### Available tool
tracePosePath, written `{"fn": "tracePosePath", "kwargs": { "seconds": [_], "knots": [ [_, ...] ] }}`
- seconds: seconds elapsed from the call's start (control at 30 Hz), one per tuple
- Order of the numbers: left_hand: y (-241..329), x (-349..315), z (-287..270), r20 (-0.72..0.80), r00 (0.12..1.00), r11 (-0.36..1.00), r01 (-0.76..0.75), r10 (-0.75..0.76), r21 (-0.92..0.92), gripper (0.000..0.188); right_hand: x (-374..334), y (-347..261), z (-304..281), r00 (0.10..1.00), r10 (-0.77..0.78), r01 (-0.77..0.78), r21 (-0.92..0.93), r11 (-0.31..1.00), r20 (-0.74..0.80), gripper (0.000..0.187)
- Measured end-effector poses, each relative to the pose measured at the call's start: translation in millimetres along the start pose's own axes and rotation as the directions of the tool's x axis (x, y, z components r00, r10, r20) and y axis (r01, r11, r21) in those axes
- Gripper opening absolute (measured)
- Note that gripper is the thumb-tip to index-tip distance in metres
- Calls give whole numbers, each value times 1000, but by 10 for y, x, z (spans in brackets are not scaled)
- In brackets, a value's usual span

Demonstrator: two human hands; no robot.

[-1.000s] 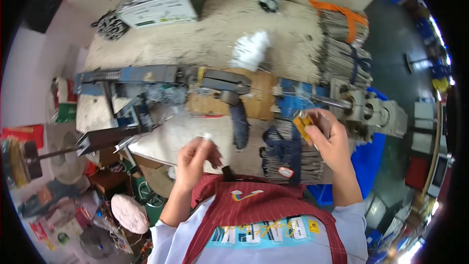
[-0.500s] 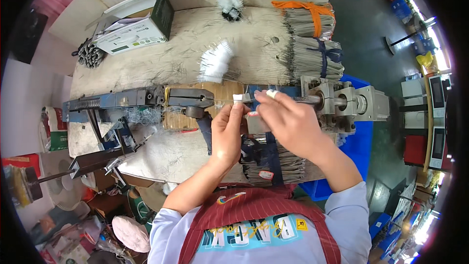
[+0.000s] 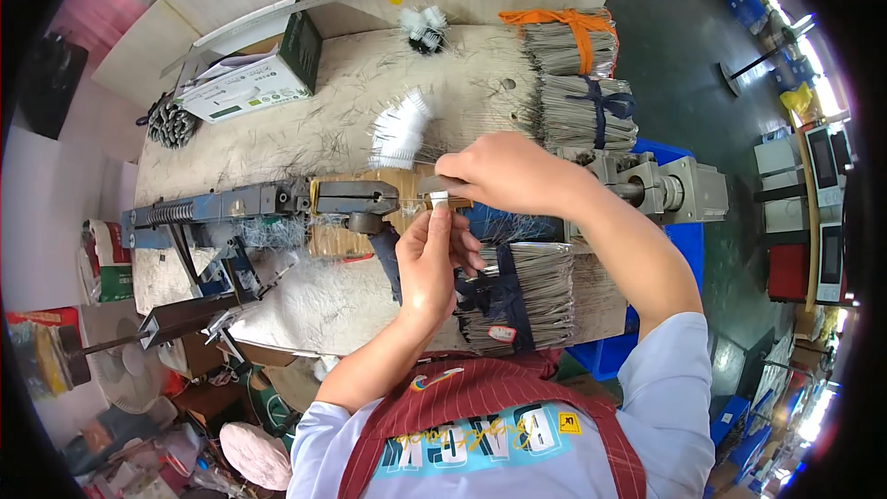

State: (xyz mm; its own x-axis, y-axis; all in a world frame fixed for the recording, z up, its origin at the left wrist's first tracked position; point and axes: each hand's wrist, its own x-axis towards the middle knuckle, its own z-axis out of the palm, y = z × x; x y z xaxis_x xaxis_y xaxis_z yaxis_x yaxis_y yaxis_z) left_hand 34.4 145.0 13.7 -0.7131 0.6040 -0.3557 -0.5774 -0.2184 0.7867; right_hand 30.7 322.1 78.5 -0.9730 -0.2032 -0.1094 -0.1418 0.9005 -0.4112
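My left hand point(image 3: 427, 254) is raised over the bench beside the jaws of a dark metal clamp point(image 3: 365, 196). Its thumb and fingers are pinched together, with a small white piece point(image 3: 439, 197) at the thumb tip; I cannot tell whether this is bristle or tape. Thin wire runs from the clamp toward these fingers. My right hand point(image 3: 513, 174) is closed just above and to the right, back of the hand up. From its fingertips a flat grey piece point(image 3: 442, 184) reaches left over the wire, close to the white piece.
Bundles of cut wire point(image 3: 527, 291) lie at the bench's front, with another tied in orange cloth point(image 3: 568, 37) at the back right. White brushes point(image 3: 402, 131) lie behind the clamp. A metal chuck mechanism point(image 3: 661, 187) stands right, a paper-filled carton point(image 3: 249, 79) back left.
My right hand has turned over and lifted from beside the left fingertips, its forearm swinging outward. A flat grey piece now shows at its fingertips. My left hand stays nearly in place.
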Motion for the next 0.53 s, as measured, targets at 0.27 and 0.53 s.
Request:
{"fn": "tracePosePath", "kwargs": {
  "seconds": [0.27, 0.53],
  "knots": [
    [27, -12, -30, 26, 999, 1000, 28, -28, -9, 37, 3, 123, -41, 987, 21, -81, 378, 922, 162, 26],
    [423, -100, 19, 161, 973, 870, 220, -164, -442, 60, -22, -149, -269, 972, 215, -201, -139, 970, 96, 31]
  ]
}}
